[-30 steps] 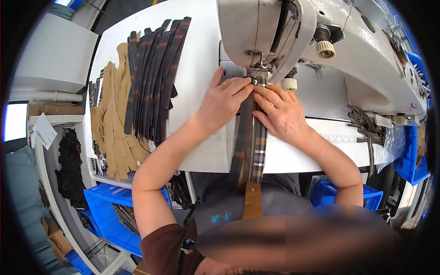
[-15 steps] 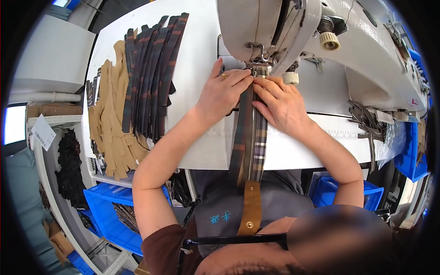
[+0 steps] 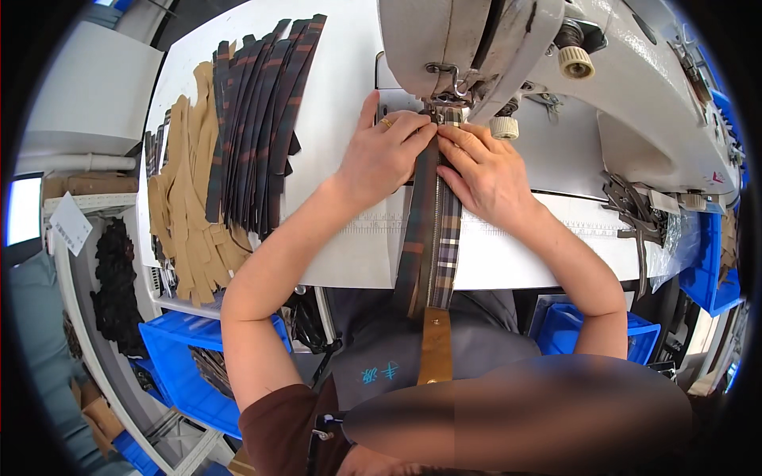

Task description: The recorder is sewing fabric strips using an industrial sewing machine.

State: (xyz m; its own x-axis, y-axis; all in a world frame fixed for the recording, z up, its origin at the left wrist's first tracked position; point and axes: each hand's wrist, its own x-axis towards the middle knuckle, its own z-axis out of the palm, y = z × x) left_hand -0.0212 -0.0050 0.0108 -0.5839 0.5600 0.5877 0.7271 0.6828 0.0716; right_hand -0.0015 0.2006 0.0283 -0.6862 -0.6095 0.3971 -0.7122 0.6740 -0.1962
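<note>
A long zipper strip (image 3: 436,230) with plaid fabric along its sides runs from the sewing machine's needle area toward my lap. Its near end carries a tan leather tab (image 3: 436,337) with metal studs. My left hand (image 3: 381,151), wearing a ring, has its fingertips closed on the strip's left side just before the presser foot (image 3: 446,107). From the other side, my right hand (image 3: 490,170) presses fingers and thumb onto the plaid edge. Both sets of fingertips nearly meet at the zipper. The far end of the strip is hidden under the machine head (image 3: 432,44).
Dark plaid strips (image 3: 266,127) and tan strips (image 3: 190,198) lie piled on the white table (image 3: 341,262) at left. Dark pieces (image 3: 635,206) sit at right beside clear plastic. Blue bins (image 3: 190,365) stand below the table edge. A ruler scale crosses the tabletop.
The whole view has shifted slightly. My hands stay at nearly the same place on the strip by the presser foot.
</note>
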